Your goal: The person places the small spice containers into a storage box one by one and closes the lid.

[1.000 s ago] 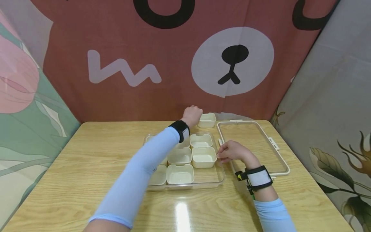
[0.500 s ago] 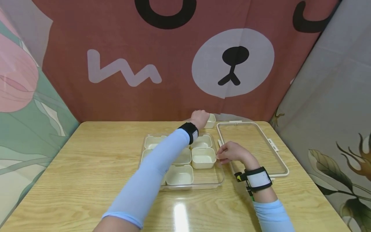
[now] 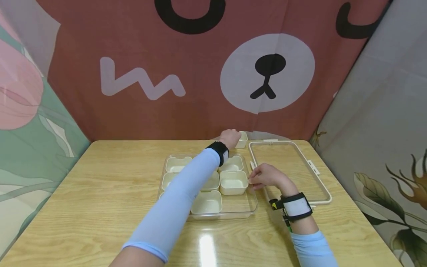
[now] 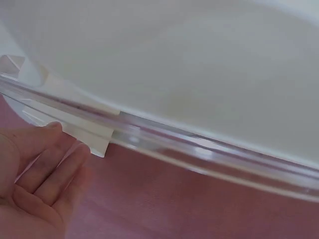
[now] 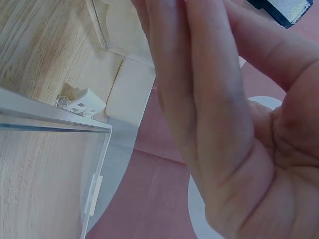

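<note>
In the head view my left hand (image 3: 231,138) reaches over the clear tray (image 3: 223,215) to a small cream box (image 3: 243,141) at the table's back edge. It covers the box's left part. Thumb and curled fingers of this left hand (image 4: 50,174) meet at the end of that cream box (image 4: 94,137) in the left wrist view. My right hand (image 3: 267,175) pinches the right edge of another cream box (image 3: 233,183), in the tray's right column. The right wrist view shows the right hand (image 5: 209,114) large, its fingertips cut off at the top.
Several more cream boxes (image 3: 206,202) sit in rows in the tray, partly behind the left sleeve. A clear lid with a white frame (image 3: 323,181) and side clips lies right of the tray, beneath the right hand. Behind the table hangs a printed cloth (image 3: 150,118).
My left hand has moved right along the back, from beside the rear box to covering its left part. My right hand and the box at its fingertips stay in place.
</note>
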A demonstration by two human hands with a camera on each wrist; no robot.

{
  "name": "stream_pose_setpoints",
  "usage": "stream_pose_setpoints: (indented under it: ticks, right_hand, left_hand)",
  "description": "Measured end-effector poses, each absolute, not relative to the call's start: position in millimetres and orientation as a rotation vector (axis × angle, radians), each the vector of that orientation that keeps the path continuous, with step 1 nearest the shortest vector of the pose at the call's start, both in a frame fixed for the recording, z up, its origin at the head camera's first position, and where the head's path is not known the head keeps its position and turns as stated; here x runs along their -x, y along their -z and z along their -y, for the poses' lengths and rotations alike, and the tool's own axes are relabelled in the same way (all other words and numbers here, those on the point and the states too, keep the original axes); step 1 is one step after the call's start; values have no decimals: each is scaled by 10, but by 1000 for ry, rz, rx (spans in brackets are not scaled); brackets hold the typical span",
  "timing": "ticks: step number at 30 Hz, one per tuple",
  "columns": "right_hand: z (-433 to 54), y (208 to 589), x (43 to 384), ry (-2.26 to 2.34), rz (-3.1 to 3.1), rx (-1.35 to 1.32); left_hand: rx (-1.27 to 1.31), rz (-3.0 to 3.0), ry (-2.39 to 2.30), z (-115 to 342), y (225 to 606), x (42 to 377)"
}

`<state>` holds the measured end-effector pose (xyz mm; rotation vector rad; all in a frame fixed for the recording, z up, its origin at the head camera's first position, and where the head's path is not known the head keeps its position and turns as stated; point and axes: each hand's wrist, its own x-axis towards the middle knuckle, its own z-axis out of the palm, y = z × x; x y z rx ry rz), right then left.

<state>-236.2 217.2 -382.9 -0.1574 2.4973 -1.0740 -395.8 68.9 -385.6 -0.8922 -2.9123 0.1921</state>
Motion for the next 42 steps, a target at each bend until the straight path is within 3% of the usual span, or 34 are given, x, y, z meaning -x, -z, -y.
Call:
stream_pose_setpoints:
  ticks: [34, 42]
  right_hand:
    - [-2158, 3829, 2351, 1072, -2492, 157]
    - [-2181, 3817, 2349, 1086, -2506, 192]
  left_hand:
    - [872, 2844, -160, -676, 3760, 3906]
    - [860, 2797, -183, -666, 3593, 3815]
